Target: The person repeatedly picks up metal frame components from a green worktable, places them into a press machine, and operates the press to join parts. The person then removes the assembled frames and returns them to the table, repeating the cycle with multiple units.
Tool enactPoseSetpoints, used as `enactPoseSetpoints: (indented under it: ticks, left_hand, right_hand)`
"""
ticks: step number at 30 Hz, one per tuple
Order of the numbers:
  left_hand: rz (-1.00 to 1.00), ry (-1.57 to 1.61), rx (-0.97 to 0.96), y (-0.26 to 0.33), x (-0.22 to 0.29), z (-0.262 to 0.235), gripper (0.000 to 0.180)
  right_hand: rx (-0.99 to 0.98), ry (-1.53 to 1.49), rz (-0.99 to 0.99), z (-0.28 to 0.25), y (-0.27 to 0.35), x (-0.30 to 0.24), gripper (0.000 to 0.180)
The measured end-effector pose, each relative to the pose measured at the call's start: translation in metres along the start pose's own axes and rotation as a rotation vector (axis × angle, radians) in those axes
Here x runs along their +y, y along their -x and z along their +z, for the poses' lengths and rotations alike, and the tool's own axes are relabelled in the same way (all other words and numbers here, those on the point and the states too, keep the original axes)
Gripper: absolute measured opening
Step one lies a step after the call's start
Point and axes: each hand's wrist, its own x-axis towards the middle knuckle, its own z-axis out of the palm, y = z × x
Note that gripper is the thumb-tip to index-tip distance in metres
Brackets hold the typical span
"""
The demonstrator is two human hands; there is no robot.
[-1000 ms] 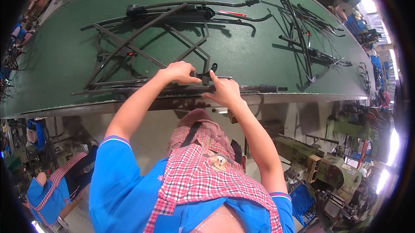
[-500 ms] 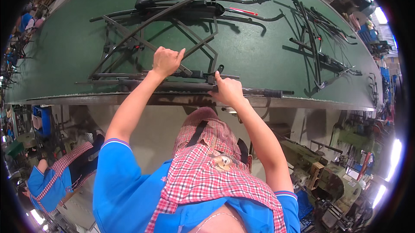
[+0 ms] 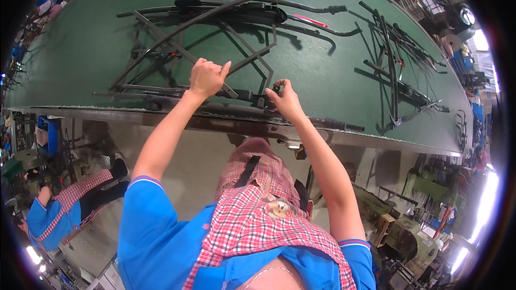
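A long black wiper blade (image 3: 161,92) lies along the near edge of the green table (image 3: 322,69). My left hand (image 3: 206,77) is curled around a thin black bar (image 3: 161,37) that crosses over this blade. To its right, my right hand (image 3: 283,100) pinches a small black clip (image 3: 262,100) on the same blade. Loose black wiper arms and frames (image 3: 231,8) are piled just beyond both hands, with a thin red strip (image 3: 312,19) among them.
A second heap of black wiper arms (image 3: 392,64) lies at the table's right end. Below the table stand a blue crate (image 3: 48,134) on the left and machines (image 3: 398,236) at lower right. Another person in blue with a checked apron (image 3: 59,209) works at lower left.
Both hands have spread apart along the blade. My left hand has lifted off the blade and closed on the crossing bar, and my right hand has shifted onto the clip.
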Motion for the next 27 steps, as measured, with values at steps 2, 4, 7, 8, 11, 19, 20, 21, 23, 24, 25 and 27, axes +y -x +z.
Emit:
enactPoseSetpoints:
  ticks: [2,4,7,8,11,19,20,21,23,24,25,27]
  left_hand:
    - [0.033,0.023,0.042,-0.003,0.002,-0.002,0.05]
    - [-0.008,0.038,0.046,-0.005,0.002,-0.011,0.049]
    - [-0.035,0.056,0.054,-0.01,0.006,-0.018,0.049]
    - [-0.042,0.054,0.06,-0.011,0.005,-0.02,0.049]
    - [-0.042,0.049,0.084,-0.004,0.001,-0.018,0.049]
    - [-0.01,0.074,0.106,-0.01,0.005,-0.022,0.047]
    - [-0.014,0.072,0.101,-0.01,0.004,-0.023,0.047]
    - [-0.025,0.069,0.086,-0.009,0.003,-0.023,0.046]
    - [-0.025,0.06,0.092,-0.007,0.003,-0.021,0.046]
    - [-0.024,0.055,0.095,-0.007,0.003,-0.021,0.046]
    - [-0.02,0.047,0.091,-0.007,0.003,-0.02,0.046]
    - [-0.011,0.033,0.081,-0.009,0.005,-0.019,0.046]
  right_hand:
    - [-0.044,-0.51,0.207,0.001,-0.003,-0.001,0.041]
    - [-0.143,-0.719,0.364,-0.004,-0.01,0.011,0.037]
    - [-0.204,-0.337,0.249,-0.008,-0.018,0.019,0.036]
    - [-0.166,0.0,0.122,-0.013,-0.021,0.01,0.036]
    - [-0.019,0.441,-0.434,-0.011,-0.016,-0.019,0.041]
    - [-0.241,0.584,-0.419,0.03,-0.016,-0.055,0.031]
    - [-0.251,0.628,-0.475,0.031,-0.016,-0.054,0.028]
    - [-0.261,0.671,-0.53,0.032,-0.016,-0.052,0.026]
    - [-0.271,0.686,-0.606,0.034,-0.017,-0.047,0.024]
    - [-0.271,0.658,-0.627,0.034,-0.018,-0.044,0.023]
    - [-0.272,0.631,-0.647,0.035,-0.019,-0.041,0.022]
    - [-0.241,0.541,-0.716,0.038,-0.024,-0.031,0.022]
